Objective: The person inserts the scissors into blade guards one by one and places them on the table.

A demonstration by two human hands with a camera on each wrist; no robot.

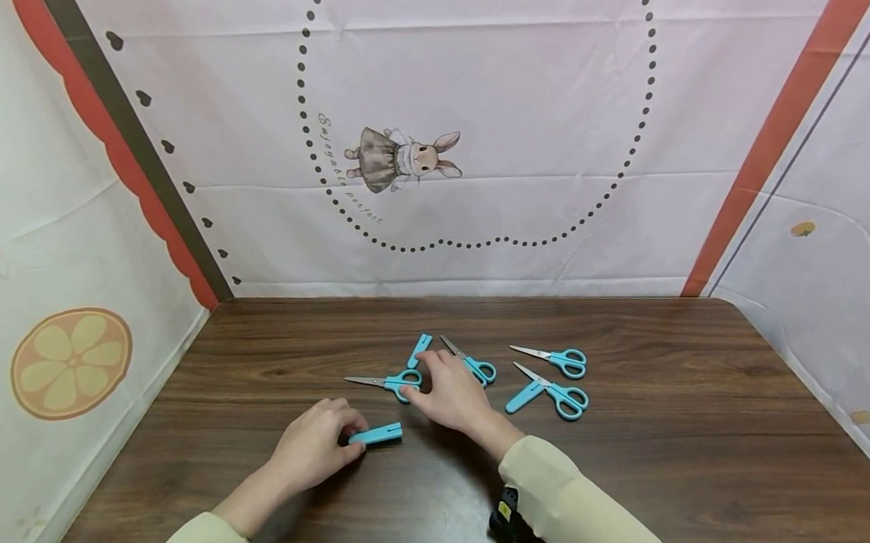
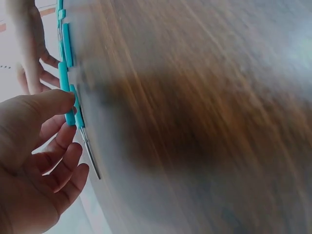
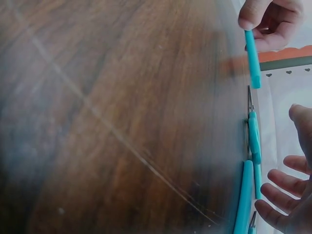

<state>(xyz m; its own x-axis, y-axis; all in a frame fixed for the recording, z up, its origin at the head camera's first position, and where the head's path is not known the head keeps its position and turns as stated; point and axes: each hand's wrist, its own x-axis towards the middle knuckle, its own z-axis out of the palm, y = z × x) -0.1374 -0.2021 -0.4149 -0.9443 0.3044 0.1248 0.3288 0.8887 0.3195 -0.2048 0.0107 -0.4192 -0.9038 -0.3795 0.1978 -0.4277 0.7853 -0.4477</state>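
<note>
My left hand (image 1: 313, 446) pinches a blue cover (image 1: 381, 434), lengthwise pointing rightward, while my right hand (image 1: 452, 391) spreads loosely beside scissors (image 1: 394, 383).

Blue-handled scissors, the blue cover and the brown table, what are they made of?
The blue looped scissor handles seem smooth plastic: evenly coloured, moulded. The thin silvery blades look metal, probably steel: they're shiny. The slim blue cover in the left hand seems plastic: smooth, straight-edged. The brown table shows shiny wood grain: real wood or laminate, perhaps.
</note>
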